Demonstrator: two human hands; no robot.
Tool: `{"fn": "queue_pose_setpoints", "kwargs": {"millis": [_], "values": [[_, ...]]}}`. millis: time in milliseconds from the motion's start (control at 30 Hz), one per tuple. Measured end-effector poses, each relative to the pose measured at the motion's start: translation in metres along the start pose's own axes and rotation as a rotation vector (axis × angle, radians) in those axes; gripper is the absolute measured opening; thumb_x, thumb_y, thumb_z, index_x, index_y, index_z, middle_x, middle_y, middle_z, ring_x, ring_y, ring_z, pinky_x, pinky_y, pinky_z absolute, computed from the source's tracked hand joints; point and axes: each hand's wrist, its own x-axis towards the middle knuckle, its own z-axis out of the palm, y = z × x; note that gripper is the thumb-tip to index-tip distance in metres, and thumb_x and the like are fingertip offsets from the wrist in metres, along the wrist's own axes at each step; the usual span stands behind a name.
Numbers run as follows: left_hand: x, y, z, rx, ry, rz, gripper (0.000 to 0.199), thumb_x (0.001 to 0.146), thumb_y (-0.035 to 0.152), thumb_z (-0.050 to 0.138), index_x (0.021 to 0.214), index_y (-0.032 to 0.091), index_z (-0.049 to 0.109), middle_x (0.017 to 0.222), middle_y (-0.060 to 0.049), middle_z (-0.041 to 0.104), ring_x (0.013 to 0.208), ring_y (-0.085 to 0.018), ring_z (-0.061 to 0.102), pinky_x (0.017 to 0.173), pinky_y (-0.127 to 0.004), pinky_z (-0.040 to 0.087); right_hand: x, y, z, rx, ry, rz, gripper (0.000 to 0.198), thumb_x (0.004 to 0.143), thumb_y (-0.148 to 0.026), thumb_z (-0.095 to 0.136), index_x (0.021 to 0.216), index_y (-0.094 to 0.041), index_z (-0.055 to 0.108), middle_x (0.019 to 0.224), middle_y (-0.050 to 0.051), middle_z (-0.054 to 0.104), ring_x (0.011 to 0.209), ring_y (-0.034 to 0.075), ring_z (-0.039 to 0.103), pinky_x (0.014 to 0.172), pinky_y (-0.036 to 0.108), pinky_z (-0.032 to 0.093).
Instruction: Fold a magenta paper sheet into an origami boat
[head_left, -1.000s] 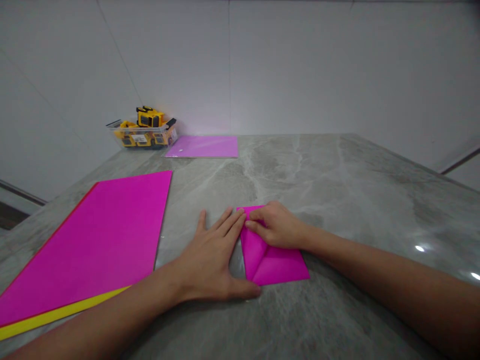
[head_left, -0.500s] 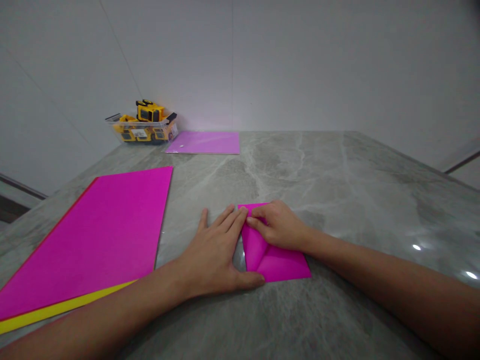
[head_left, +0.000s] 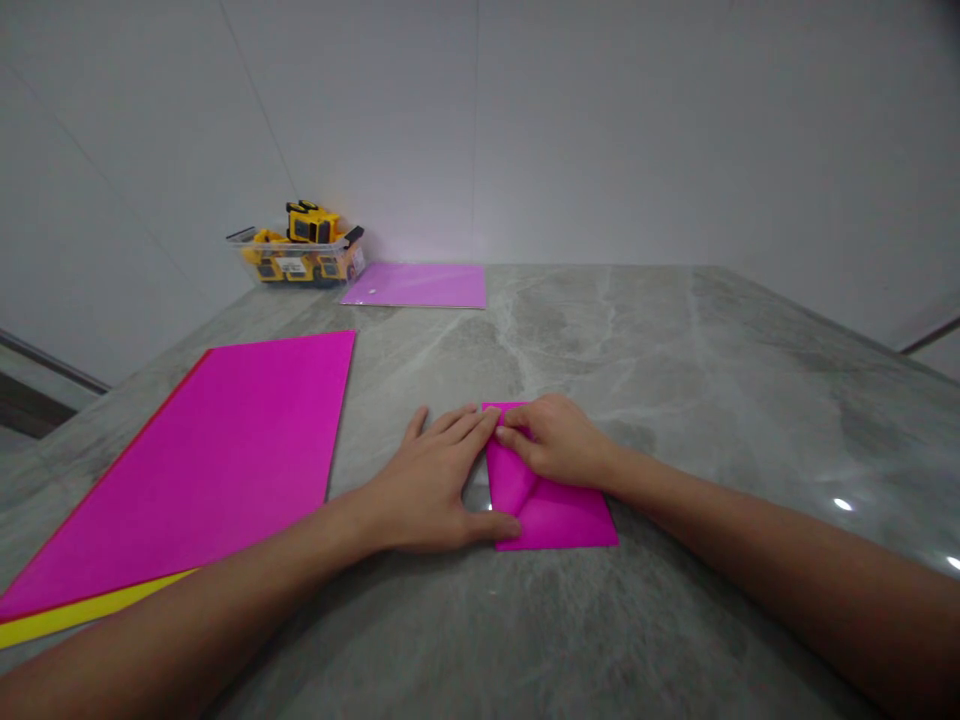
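A small sheet of bright pink paper [head_left: 568, 518] lies on the grey marbled table, partly folded, with a flap lifted and curving on its left half. My left hand [head_left: 441, 485] is open and flat at its left side; the index fingertip presses the top left corner and the thumb rests on the lower left edge. My right hand [head_left: 559, 440] pinches the flap of the paper between thumb and index finger, close to the left fingertip. The right hand covers the sheet's upper right part.
To the left lies a stack of large sheets, pink [head_left: 225, 460] on top with yellow [head_left: 97, 606] and red edges showing. At the back stand a clear plastic box [head_left: 300, 262] of yellow toy trucks [head_left: 312, 224] and a lilac pack of paper [head_left: 420, 285]. A white wall rises behind.
The view has shifted slightly. My left thumb has slid a little to the left along the paper's lower edge. My right hand keeps its pinch at nearly the same spot.
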Motion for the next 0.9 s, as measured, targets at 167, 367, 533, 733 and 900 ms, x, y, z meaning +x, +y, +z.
{"fn": "queue_pose_setpoints", "kwargs": {"millis": [167,367,533,733,900], "values": [[-0.0004,-0.0009,0.0017,0.010,-0.008,-0.013,0.107,0.070,0.078,0.055,0.152,0.018,0.022,0.156,-0.017,0.029,0.143,-0.037,0.024,0.114,-0.065,0.011,-0.0013,-0.0008,0.0018,-0.003,0.012,0.034,0.027,0.091,-0.026,0.051,0.078,-0.018,0.073,0.071,0.004,0.071,0.059,0.013,0.055,0.057,0.027,0.027],[0.0000,-0.0011,0.0008,0.015,-0.023,-0.017,0.108,0.069,0.078,0.055,0.152,0.016,0.022,0.156,-0.018,0.027,0.143,-0.037,0.024,0.113,-0.066,0.011,-0.0022,-0.0025,0.0006,0.002,-0.015,0.072,0.026,0.092,-0.027,0.051,0.083,-0.019,0.074,0.077,0.005,0.074,0.066,0.015,0.060,0.060,0.028,0.030],[-0.0009,-0.0026,0.0004,0.011,-0.018,0.005,0.106,0.071,0.077,0.054,0.152,0.016,0.021,0.157,-0.018,0.027,0.143,-0.037,0.024,0.113,-0.065,0.011,-0.0011,-0.0048,-0.0010,0.001,-0.021,0.072,0.026,0.093,-0.026,0.049,0.087,-0.019,0.074,0.084,0.006,0.075,0.070,0.016,0.063,0.062,0.028,0.032],[-0.0009,-0.0020,-0.0031,0.015,-0.033,0.005,0.109,0.070,0.079,0.054,0.152,0.016,0.019,0.156,-0.018,0.026,0.143,-0.038,0.024,0.113,-0.065,0.011,-0.0009,-0.0048,-0.0028,-0.006,-0.026,0.084,0.027,0.093,-0.028,0.050,0.083,-0.019,0.074,0.078,0.005,0.073,0.066,0.015,0.061,0.060,0.027,0.031],[-0.0016,-0.0037,-0.0015,-0.005,-0.033,0.014,0.112,0.068,0.082,0.052,0.153,0.017,0.017,0.157,-0.018,0.025,0.143,-0.038,0.023,0.113,-0.065,0.011,-0.0005,-0.0048,-0.0030,0.006,-0.032,0.078,0.027,0.093,-0.028,0.050,0.083,-0.019,0.074,0.077,0.005,0.073,0.065,0.014,0.059,0.059,0.027,0.029]]}}
